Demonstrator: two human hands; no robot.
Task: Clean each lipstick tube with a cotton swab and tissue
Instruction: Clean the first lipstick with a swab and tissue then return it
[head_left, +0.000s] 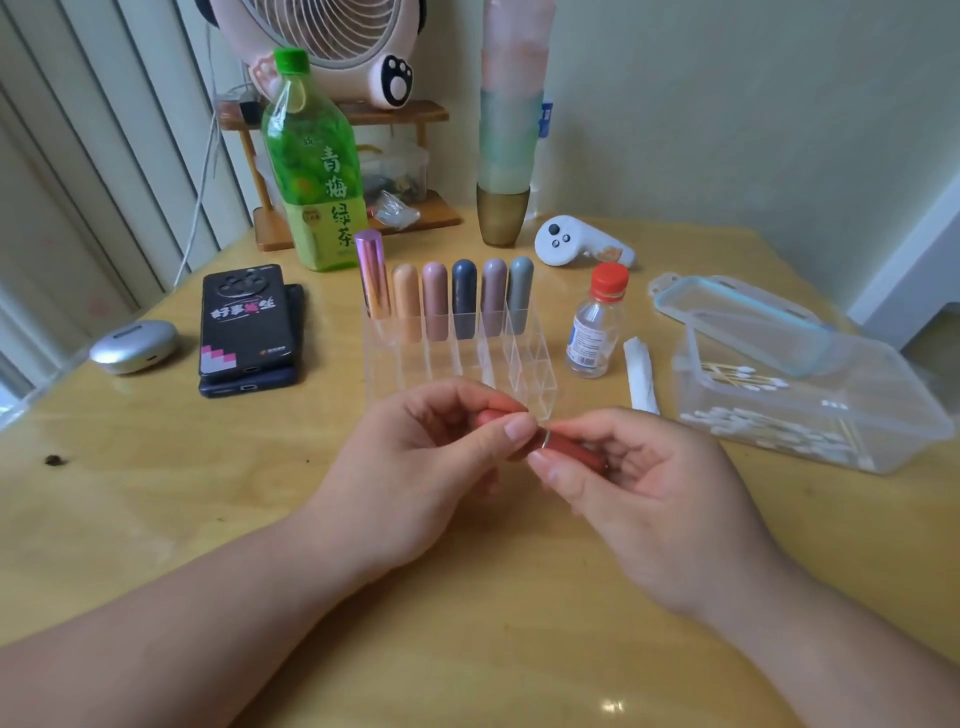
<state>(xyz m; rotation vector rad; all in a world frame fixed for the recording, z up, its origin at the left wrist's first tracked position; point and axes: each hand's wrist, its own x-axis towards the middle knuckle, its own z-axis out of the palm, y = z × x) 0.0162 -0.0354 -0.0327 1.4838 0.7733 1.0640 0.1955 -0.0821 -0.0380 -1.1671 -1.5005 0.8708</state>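
We see both hands meeting just above the wooden table (156, 493), in front of the clear organizer (524, 376). Between them lies a red lipstick tube (566, 449), roughly level. The left hand (415, 457) pinches one end of it with thumb and curled fingers, and the right hand (639, 483) grips the other end, its fingers wrapped round the body. We cannot tell whether the cap is on or partly off, as the fingers cover the join.

In the organizer's back row stand six more tubes upright: a metallic pink tube (373, 275) at the left, then an orange, a pink, a dark blue, a mauve and a grey one. Just right of the organizer stands a small bottle (597, 322) with a red cap, and beside it lies a rolled tissue (641, 374). Further right, the open plastic box (883, 415) holds cotton swabs (727, 418), with its lid (737, 312) leaning on the rim
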